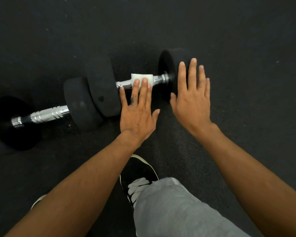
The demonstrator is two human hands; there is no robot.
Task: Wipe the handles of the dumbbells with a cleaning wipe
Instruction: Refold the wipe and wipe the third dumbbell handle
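While both hands lie flat and spread, the left hand (137,106) presses a white wipe (142,79) onto the chrome handle (158,79) at frame centre; the right hand (191,98) steadies the black weight (167,64). Best to curl fingers around, rubbing lengthwise; a second dumbbell (48,113) waits lower left.

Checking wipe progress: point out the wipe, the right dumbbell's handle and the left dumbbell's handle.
Wipe (142,77), head view, its top face.
Right dumbbell's handle (158,79), head view, bare chrome right of the wipe.
Left dumbbell's handle (48,114), head view, mid-shaft.
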